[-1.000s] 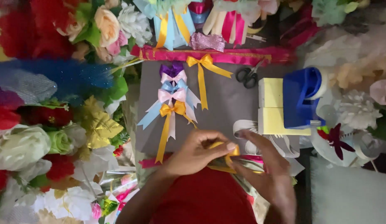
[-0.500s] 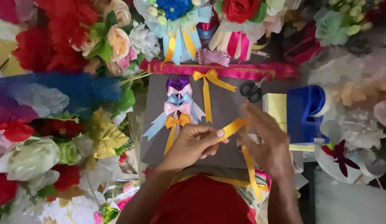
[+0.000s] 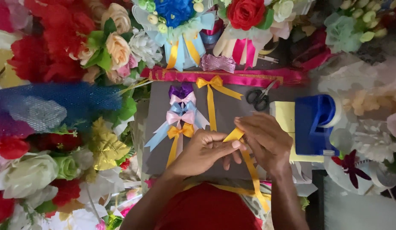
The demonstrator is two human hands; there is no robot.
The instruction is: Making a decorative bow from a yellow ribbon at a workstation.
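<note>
Both hands meet over the grey board [image 3: 232, 106], pinching one yellow ribbon [image 3: 234, 135]: the left hand [image 3: 206, 151] grips its fold, the right hand [image 3: 266, 140] steadies it, and the tail trails toward 6 o'clock. Finished bows [image 3: 182, 111] lie at 11 o'clock, scissors [image 3: 258, 97] at 1, a blue tape dispenser [image 3: 315, 123] at 3. Flowers [image 3: 61, 47] crowd the edges.

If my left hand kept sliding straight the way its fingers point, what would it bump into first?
The left hand points right, so it would likely first meet the right hand, which already pinches the same yellow ribbon right beside it.
</note>
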